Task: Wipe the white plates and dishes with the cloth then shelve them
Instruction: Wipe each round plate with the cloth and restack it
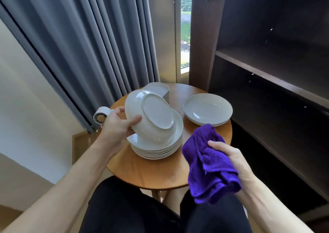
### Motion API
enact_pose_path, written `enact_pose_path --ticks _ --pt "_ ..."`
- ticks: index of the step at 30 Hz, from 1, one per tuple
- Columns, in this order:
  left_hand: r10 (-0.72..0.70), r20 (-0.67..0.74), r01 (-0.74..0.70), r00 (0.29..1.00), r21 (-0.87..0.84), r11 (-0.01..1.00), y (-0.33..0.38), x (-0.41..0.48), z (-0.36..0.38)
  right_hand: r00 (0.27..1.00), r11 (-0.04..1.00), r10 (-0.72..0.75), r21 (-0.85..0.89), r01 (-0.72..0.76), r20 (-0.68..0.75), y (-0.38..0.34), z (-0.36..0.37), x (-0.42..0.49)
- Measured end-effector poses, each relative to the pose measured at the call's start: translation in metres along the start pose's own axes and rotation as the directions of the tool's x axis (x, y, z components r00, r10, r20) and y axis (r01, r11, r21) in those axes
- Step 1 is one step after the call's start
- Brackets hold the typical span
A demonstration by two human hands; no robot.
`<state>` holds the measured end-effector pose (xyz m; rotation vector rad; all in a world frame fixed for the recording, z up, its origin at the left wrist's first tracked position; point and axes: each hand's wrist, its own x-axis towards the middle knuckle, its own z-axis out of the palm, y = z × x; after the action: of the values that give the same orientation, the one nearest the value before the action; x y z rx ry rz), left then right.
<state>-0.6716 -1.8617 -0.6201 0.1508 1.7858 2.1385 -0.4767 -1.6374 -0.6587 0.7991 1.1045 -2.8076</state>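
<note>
— One bowl [153,115] is in hand: we're tilting it over the plate stack [156,151] on the table [142,172], left hand [119,126] curling round its rim, underside facing us.

— Yep, and our right hand [229,156] is bunching the cloth [210,163] just beside it, not touching. We're guessing wiping's next, then the shelf [267,76].

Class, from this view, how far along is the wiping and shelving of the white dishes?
Done: no dishes on the dark shelves. In hand: left hand grips a tilted white bowl; right hand holds the purple cloth, apart from it. Left: plate stack, shallow bowls, rear stack.
</note>
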Motion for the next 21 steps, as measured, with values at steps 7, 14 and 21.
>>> enact_pose_path --ticks 7,14,21 --pt "0.462 0.403 -0.590 0.790 0.703 0.396 0.020 -0.013 0.084 0.977 0.970 -0.183 0.143 0.197 -0.105 -0.029 -0.027 0.011" --pt "0.442 0.731 -0.707 0.520 0.659 -0.257 -0.012 0.009 0.154 0.932 0.938 -0.249 0.172 0.300 -0.265 -0.032 -0.043 0.024" --pt "0.157 0.788 -0.639 0.596 0.584 -0.501 -0.057 0.067 0.194 0.859 0.919 -0.340 0.057 0.390 -0.383 -0.029 -0.050 0.040"
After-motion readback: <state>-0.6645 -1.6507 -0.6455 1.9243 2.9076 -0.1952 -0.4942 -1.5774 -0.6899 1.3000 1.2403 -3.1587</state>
